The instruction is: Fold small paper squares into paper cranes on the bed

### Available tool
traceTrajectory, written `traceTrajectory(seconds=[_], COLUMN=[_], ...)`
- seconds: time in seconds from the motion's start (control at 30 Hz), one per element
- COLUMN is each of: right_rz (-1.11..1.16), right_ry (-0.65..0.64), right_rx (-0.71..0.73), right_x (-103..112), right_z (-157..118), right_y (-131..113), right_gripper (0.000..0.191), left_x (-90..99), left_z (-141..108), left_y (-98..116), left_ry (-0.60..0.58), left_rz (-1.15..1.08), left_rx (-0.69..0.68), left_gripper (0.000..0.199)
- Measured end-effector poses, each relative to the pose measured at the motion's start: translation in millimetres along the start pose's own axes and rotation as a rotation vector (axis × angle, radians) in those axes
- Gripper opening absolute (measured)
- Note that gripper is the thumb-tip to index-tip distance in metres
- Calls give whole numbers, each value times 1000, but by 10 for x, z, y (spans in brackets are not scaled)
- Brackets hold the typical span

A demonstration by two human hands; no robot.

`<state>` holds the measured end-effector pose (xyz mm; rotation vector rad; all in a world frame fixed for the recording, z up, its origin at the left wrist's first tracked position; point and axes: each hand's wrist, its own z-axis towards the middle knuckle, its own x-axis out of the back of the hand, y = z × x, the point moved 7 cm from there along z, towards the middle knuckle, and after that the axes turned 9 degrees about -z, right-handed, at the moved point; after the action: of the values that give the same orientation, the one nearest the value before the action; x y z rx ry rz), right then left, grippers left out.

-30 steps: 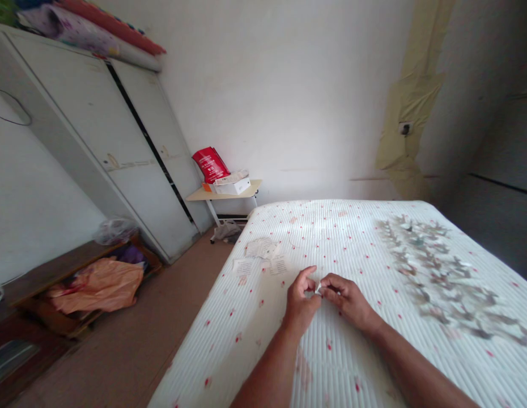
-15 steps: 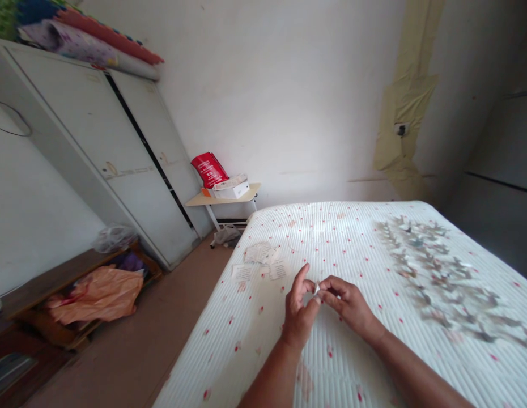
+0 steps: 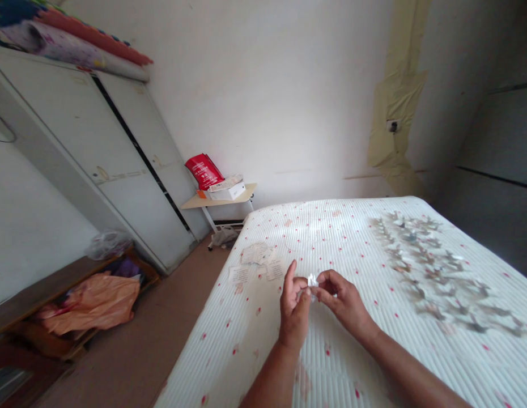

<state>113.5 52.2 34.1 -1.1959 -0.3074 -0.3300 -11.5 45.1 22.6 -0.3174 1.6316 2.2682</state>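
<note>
A small white folded paper piece [image 3: 313, 281] is pinched between my two hands, just above the bed. My left hand [image 3: 294, 309] holds one side with its fingertips, its index finger pointing up. My right hand [image 3: 342, 300] grips the other side. The paper's exact shape is partly hidden by my fingers. Both hands are over a white ribbed mattress cover with red dots [image 3: 331, 226]. Several printed paper slips [image 3: 255, 254] lie just beyond my left hand. Many small folded paper figures [image 3: 429, 263] are spread in rows to the right, blurred.
A grey metal wardrobe [image 3: 97, 153] stands at left, with rolled bedding on top. Beyond the bed are a small table [image 3: 216, 199], a red bag [image 3: 204, 171] and a white box [image 3: 227, 191]. An orange plastic bag [image 3: 91, 303] lies on a low wooden bench.
My hands have lifted the white paper slightly and turned it, and my left hand now stands more upright. The camera view has shifted slightly, moving the room leftward in the picture.
</note>
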Motion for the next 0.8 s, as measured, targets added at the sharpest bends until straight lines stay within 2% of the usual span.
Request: traceTrajectory(seconds=[0.23, 0.47, 0.67, 0.8], right_rz=[97, 107, 187, 146], right_ry=[-32, 12, -36, -50], right_rx=[-17, -23, -118, -96], right_x=[-53, -34, -87, -103], right_z=[-4, -17, -25, -25], right_y=[20, -28, 16, 25], right_gripper=[22, 24, 29, 29], left_x=[-28, -8, -10, -26], left_z=[-13, -16, -21, -37], left_y=[52, 61, 72, 74], left_ry=[21, 56, 83, 101], left_rz=[-11, 39, 79, 112], left_rx=[-16, -35, -47, -43], left_gripper=[62, 65, 67, 65])
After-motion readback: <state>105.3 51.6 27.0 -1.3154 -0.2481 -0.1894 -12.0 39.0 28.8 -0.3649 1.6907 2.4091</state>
